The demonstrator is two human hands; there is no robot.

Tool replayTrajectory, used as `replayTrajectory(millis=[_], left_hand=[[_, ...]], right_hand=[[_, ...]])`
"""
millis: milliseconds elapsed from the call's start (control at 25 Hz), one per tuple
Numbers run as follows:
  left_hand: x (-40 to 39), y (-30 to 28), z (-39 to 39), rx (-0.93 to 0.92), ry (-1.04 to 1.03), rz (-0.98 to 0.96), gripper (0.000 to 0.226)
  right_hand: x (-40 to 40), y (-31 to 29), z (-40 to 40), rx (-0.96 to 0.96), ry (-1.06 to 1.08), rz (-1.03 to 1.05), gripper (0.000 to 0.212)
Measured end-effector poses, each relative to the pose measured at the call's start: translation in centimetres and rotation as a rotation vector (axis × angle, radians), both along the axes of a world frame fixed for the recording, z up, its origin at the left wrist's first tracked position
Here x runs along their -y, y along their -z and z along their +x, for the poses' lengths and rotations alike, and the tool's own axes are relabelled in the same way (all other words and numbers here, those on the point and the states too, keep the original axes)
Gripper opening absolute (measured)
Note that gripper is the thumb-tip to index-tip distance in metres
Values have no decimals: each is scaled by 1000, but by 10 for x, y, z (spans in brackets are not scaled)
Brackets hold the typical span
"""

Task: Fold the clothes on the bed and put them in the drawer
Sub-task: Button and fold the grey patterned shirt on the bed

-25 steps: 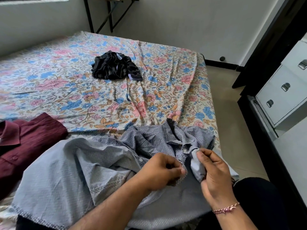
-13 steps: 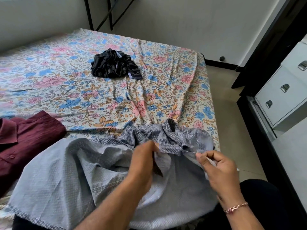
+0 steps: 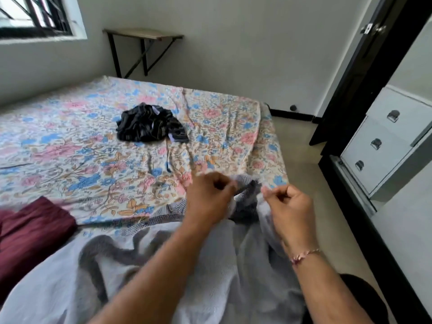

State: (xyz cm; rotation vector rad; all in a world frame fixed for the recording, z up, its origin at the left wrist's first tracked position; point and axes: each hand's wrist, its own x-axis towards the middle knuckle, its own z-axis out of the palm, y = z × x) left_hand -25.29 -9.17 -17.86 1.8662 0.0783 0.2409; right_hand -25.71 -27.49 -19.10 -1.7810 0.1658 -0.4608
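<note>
Both hands are closed in a pinching grip on the same garment. The left hand (image 3: 208,197) has its fingers curled round a bunched bit of the grey checked shirt (image 3: 210,277), and the right hand (image 3: 288,206) pinches the cloth just beside it, thumb against fingers, with a short stretch of fabric drawn between them. A bracelet (image 3: 304,254) sits on the right wrist.

Half a second ago the left hand was reaching across the crumpled part of the shirt with nothing in it, while the right hand already held an edge. Now the left has taken hold too, and both have lifted that part off the bed (image 3: 93,160) and drawn it slightly apart. I read this as straightening a collar or sleeve end before the folding proper, though blur hides which part it is. So the shirt is not yet folded, and most of it lies spread over the near edge of the bed and the person's lap.

To the left, a maroon shirt (image 3: 30,237) lies on the bed. Farther up the flowered sheet, well apart from the hands, a dark striped garment (image 3: 147,125) sits in a crumpled heap. The white drawers (image 3: 383,146) stand across the floor to the right, all closed as far as I can see.
</note>
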Motion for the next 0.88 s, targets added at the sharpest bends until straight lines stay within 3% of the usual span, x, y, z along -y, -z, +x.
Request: replayTrajectory(millis=[40,120,200,320,440,600,760,880], left_hand=[[13,22,-26,-38,6,-49,13],[32,63,-74,-201,7,-330,13],[42,88,-97,-292,-32,-499,9],[47,92,-99,-254,-28,-553,8],[54,86,-95,-211,-87,-658,4],[60,84,-102,-178,-63,-646,4],[59,82,-101,-179,-54,-626,3],[59,82,-98,-177,-35,-606,5]], right_hand=[[-4,21,-19,-31,-51,57,21],[-10,63,-58,-140,-127,224,10],[-15,92,-82,-198,-120,326,13],[-15,95,-89,-162,-111,432,41],[-11,92,-84,-117,-121,486,17],[-13,96,-88,-64,-177,440,56],[-9,98,-86,-24,-163,399,41],[-12,96,-87,-37,-181,437,63]])
